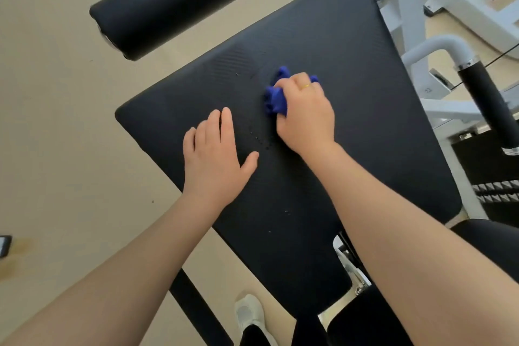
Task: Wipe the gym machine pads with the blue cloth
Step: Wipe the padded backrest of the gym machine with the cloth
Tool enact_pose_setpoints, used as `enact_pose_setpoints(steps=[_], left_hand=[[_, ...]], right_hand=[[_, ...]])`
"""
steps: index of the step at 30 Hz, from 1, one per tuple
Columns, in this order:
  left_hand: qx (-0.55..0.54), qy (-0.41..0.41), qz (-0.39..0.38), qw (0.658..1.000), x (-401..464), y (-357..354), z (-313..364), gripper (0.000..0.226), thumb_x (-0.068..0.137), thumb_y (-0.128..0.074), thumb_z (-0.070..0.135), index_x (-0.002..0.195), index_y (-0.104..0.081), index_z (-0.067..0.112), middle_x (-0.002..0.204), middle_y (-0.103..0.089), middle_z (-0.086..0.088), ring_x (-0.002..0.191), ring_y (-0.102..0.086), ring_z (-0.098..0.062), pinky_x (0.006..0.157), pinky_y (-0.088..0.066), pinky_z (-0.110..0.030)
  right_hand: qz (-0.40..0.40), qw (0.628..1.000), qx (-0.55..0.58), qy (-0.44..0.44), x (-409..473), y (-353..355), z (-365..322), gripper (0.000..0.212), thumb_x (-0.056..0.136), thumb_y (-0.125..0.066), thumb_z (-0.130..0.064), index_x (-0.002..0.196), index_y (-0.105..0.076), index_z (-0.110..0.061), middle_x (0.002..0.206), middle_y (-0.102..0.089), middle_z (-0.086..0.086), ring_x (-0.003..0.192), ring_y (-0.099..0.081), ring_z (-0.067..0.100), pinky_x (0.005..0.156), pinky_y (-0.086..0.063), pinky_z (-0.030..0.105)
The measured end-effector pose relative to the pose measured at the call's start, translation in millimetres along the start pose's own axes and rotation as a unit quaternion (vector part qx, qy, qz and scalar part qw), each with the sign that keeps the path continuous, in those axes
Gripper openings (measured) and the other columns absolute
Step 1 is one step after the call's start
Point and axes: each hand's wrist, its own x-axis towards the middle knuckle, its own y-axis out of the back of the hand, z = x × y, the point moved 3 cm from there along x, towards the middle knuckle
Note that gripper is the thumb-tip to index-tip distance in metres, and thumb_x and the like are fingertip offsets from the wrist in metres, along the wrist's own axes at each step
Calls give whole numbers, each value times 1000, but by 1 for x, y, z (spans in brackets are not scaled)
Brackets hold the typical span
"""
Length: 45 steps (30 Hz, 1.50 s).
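A large flat black pad [323, 45] of the gym machine fills the middle of the view. My right hand [304, 114] grips a bunched blue cloth [276, 100] and holds it down on the pad's middle. My left hand [214, 154] rests flat on the pad, fingers straight, a little left of the cloth and nearer to me. A black roller pad [179, 0] hangs above the floor at the upper left, apart from both hands.
The white machine frame [407, 8] and a black-gripped handle [488, 101] stand at the right. A weight stack [494, 177] sits at the right edge. Another dark pad [488, 233] lies at lower right. Beige floor [56, 121] spreads at the left; my white shoe [250, 314] shows below.
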Motion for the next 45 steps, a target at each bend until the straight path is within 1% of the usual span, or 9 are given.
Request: enact_pose_setpoints(steps=[3, 6, 12, 18, 20, 27, 35, 41, 45], left_hand=[[55, 0, -74, 996, -5, -11, 1, 122, 66, -54, 76, 147, 10, 9, 158, 3, -11, 146, -2, -26, 116, -7, -45], [115, 0, -108, 988, -7, -15, -3, 137, 59, -61, 76, 143, 22, 7, 157, 15, -10, 146, 7, -24, 116, -6, -46], [134, -5, -95, 986, -8, -20, -3, 135, 60, -62, 74, 144, 20, 5, 157, 14, -11, 146, 5, -25, 116, -8, -44], [137, -7, -96, 986, -8, -20, -3, 130, 64, -65, 68, 145, 14, 5, 157, 13, -13, 146, 5, -27, 116, -9, -43], [145, -7, -102, 984, -7, -20, -2, 130, 64, -64, 69, 145, 14, 4, 157, 13, -13, 146, 5, -27, 116, -9, -42], [148, -8, -95, 984, -10, -21, -2, 132, 62, -62, 71, 145, 15, 3, 157, 14, -13, 146, 5, -27, 117, -7, -42], [125, -8, -95, 988, -9, -22, -5, 129, 65, -64, 68, 146, 14, 6, 157, 14, -12, 146, 7, -27, 117, -7, -43], [129, -20, -69, 989, -23, -18, 5, 118, 73, -63, 60, 146, 11, 5, 156, 14, -15, 145, 6, -29, 116, -3, -44], [88, -49, -59, 993, -27, -16, 25, 101, 82, -65, 40, 147, 5, 7, 156, 14, -14, 145, 6, -29, 116, -3, -43]], right_hand=[[-64, 985, 9, 162, -38, -8, -21, 40, 66, -70, -13, 106, -64, -10, 103, -64, 10, 80, -59, 30, 59, -47, 34], [-57, 975, -27, 213, -27, -6, -10, 35, 66, -72, -13, 101, -67, -12, 97, -67, 8, 72, -60, 30, 53, -41, 30], [0, 991, 41, -126, 0, -7, 6, 37, 84, -53, -13, 121, -53, -14, 127, -49, 7, 106, -46, 29, 71, -44, 37], [-95, 971, 29, 218, -68, -15, -24, 41, 65, -75, -14, 105, -65, -11, 106, -65, 10, 79, -59, 31, 57, -50, 36], [-115, 958, 13, 264, -61, -13, -11, 40, 64, -76, -14, 103, -66, -13, 104, -66, 9, 77, -61, 31, 55, -44, 32], [81, 996, -15, -19, -31, -9, 18, 23, 76, -61, -13, 98, -65, -8, 98, -63, 13, 74, -56, 35, 55, -42, 35], [-123, 948, -48, 290, -97, -10, 5, 31, 68, -73, -19, 98, -64, -16, 100, -65, 6, 75, -59, 28, 54, -42, 32], [6, 996, -35, -83, -59, 8, 72, 34, 79, -58, -13, 112, -60, -10, 116, -58, 13, 91, -53, 38, 68, -45, 41], [14, 998, -60, 29, -91, 1, 40, 22, 80, -56, -20, 99, -63, -10, 100, -63, 10, 73, -55, 33, 56, -44, 35]])
